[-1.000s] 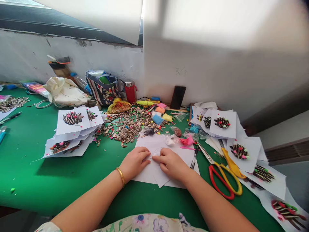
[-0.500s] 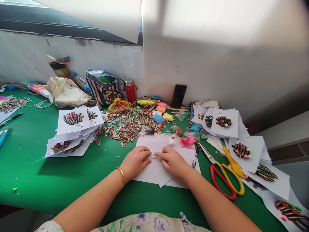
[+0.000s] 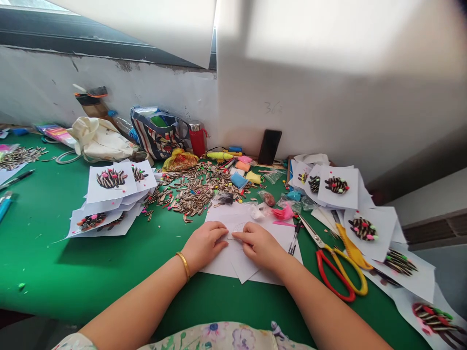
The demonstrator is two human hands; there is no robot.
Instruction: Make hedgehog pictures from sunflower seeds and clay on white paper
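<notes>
White sheets of paper (image 3: 219, 260) lie in front of me, with a faint drawn outline (image 3: 239, 227) between my hands. My left hand (image 3: 207, 245) rests on the paper's left side, fingers stretched forward and thumb apart, holding nothing visible. From the right, my right hand (image 3: 260, 245) touches the paper with its index finger extended beside the outline; its other fingers are bent and partly hidden. Just beyond the hands lie a pink clay lump (image 3: 283, 212) and a white clay lump (image 3: 258, 212). A pen (image 3: 295, 237) lies at the sheet's right edge.
Scissors (image 3: 335, 267) and a yellow-handled tool (image 3: 352, 245) lie at right. Seed-decorated cards are stacked left (image 3: 105, 192) and right (image 3: 368, 231). Striped seeds (image 3: 193, 194) spread behind the paper. A phone (image 3: 269, 147), red flask (image 3: 197, 138) and bags (image 3: 156, 131) stand along the wall.
My right hand has shifted very slightly, its index fingertip a little to the left, and more of the drawn outline shows. The left hand stays in place.
</notes>
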